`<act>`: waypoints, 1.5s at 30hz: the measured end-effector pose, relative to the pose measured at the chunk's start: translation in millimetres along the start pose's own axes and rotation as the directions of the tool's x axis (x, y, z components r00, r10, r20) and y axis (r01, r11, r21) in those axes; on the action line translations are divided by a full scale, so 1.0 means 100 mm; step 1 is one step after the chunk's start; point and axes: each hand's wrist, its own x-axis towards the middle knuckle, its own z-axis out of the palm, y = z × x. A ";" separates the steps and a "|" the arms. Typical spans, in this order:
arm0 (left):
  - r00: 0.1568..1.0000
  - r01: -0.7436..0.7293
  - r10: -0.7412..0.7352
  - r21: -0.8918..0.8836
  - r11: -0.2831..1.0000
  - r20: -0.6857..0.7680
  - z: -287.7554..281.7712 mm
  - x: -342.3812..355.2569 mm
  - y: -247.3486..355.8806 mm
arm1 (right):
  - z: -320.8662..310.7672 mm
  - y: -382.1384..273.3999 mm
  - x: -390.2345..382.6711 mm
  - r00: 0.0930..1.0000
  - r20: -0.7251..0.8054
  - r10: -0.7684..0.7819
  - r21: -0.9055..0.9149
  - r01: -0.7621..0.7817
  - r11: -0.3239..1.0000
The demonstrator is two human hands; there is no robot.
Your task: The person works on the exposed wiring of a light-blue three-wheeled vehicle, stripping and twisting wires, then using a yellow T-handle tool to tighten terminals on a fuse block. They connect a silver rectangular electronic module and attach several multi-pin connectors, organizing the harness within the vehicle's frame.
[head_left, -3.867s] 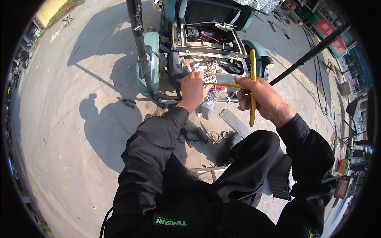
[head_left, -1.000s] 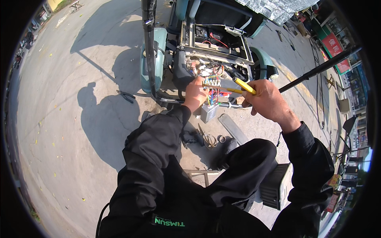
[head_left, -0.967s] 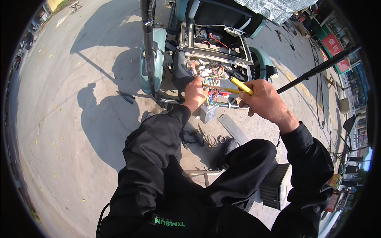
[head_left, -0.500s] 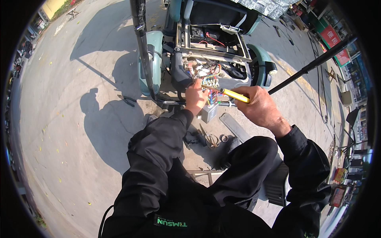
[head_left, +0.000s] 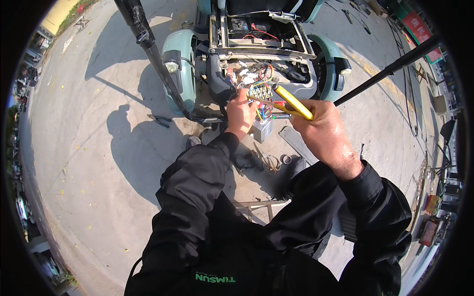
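Terminal block (head_left: pixel 260 92), just beyond grey box (head_left: pixel 262 131): my left hand (head_left: pixel 241 116), left of box, apparently steadies it, grip unclear, while my right hand (head_left: pixel 323 132), right of box, clamps yellow-handled tool (head_left: pixel 294 103), seemingly for leverage.

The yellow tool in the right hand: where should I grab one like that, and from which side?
Probably by its thick yellow handle, from the right, as the right hand does: it's chunky enough to wrap fingers round, while the thin shaft points away toward the left hand.
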 end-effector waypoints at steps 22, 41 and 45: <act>0.985 -0.108 0.093 0.103 0.989 0.142 -0.17 0.09 -0.03 | -0.44 0.24 -0.38 0.966 -0.245 -0.078 0.117 0.110 0.987; 0.947 -0.132 -0.093 0.634 0.762 0.309 -0.30 0.02 -0.08 | 3.17 2.92 -1.46 0.836 0.548 -0.017 -0.362 0.255 0.897; 0.960 -0.002 -0.094 0.346 0.938 0.263 -0.32 0.00 -0.27 | 2.97 2.90 -1.24 0.547 0.820 0.167 -0.359 0.265 0.895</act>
